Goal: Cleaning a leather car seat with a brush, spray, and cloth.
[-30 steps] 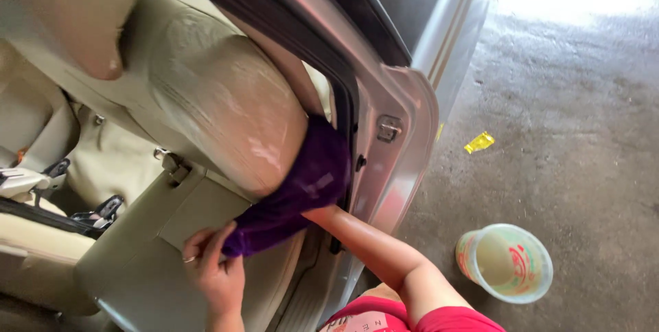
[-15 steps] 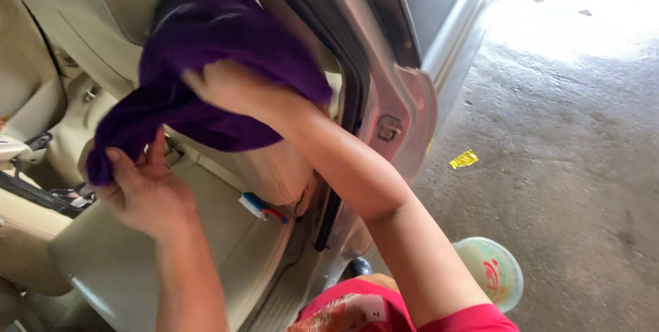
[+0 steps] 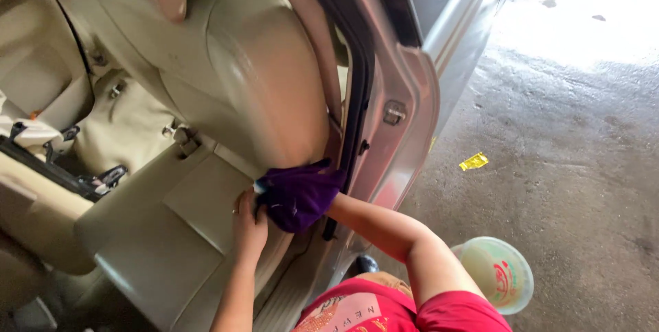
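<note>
A purple cloth (image 3: 300,195) is pressed against the lower outer corner of the beige car seat backrest (image 3: 247,78), next to the door pillar (image 3: 405,112). My right hand is under the cloth, hidden by it, with only the forearm showing. My left hand (image 3: 248,216) rests on the seat cushion (image 3: 171,229) and grips the cloth's left edge.
A pale plastic bucket (image 3: 495,273) stands on the wet concrete floor to the right of my body. A yellow scrap (image 3: 473,161) lies on the floor farther out. Seat belt buckles (image 3: 103,177) and a centre console sit to the left inside the car.
The cloth was up high on the backrest half a second ago; both hands have brought it down to the backrest's lower corner beside the door pillar.
</note>
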